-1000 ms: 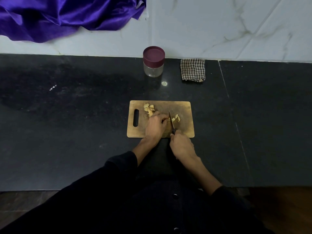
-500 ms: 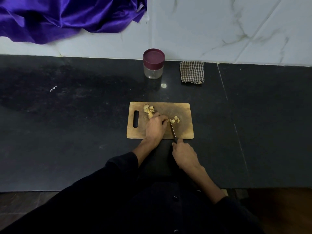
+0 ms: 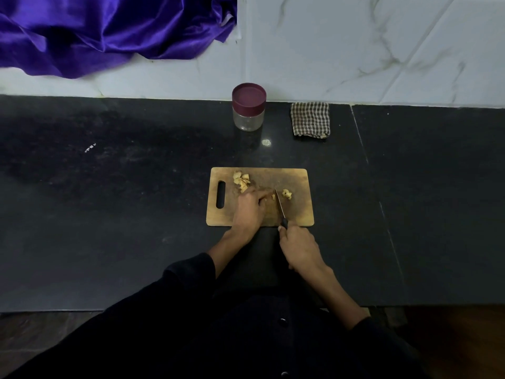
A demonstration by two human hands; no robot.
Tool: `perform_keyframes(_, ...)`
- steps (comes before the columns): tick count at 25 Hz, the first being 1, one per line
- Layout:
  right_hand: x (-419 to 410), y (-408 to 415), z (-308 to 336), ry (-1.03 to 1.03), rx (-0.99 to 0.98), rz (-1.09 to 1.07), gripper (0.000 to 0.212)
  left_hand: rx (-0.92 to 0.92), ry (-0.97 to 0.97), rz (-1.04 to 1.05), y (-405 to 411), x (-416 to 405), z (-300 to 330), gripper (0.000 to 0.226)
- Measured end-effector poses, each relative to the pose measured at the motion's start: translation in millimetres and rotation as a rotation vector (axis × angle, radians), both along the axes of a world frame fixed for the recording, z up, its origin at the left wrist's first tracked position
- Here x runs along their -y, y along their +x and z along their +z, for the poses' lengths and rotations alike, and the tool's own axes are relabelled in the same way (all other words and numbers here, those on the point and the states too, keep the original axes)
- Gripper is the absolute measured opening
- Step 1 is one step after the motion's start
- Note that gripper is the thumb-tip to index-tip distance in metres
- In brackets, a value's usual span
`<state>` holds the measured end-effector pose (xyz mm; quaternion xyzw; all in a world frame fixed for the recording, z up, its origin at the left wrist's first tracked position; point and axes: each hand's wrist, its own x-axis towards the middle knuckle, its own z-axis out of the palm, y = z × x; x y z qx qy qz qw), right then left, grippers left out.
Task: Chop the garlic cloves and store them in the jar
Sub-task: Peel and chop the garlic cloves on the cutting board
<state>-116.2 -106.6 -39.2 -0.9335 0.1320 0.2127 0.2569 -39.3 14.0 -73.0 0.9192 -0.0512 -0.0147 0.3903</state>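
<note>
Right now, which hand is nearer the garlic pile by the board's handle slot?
Left. The left hand lies on the board, touching that pile. The right hand, gripping the knife, sits off the board's near edge.

- This is a home kitchen, judging by the long black stone counter [image 3: 109, 214] running along the wall.
- Behind it stands a white marble-veined tiled wall [image 3: 382, 50], the sort that backs a cooking counter.
- A wooden cutting board [image 3: 297, 214] with a handle slot lies on the counter, with garlic pieces [image 3: 241, 179] on it and a knife [image 3: 280, 205] laid to them.
- A clear jar [image 3: 248, 107] with a maroon lid stands by the wall, a folded checked cloth [image 3: 310, 120] just beside it.
- A purple satin cloth [image 3: 109, 31] hangs over the wall at the far left, a household touch.
</note>
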Motion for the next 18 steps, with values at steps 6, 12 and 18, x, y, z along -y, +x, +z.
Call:
perform_keyframes(6,-2.6,1.3,-5.4,-0.009,-0.017,0.044,0.030,-0.020,0.002,0.008,-6.5,1.6,0.3,0.021)
perform_keyframes(12,14.4,2.2,-7.2,-0.029,0.011,-0.035,0.033,-0.058,0.020,0.003,-4.1,2.1,0.5,0.022)
perform_keyframes(18,12.1,3.5,-8.4,-0.019,0.021,-0.006,0.029,-0.020,0.037,-0.061,-9.2,1.2,-0.1,0.021)
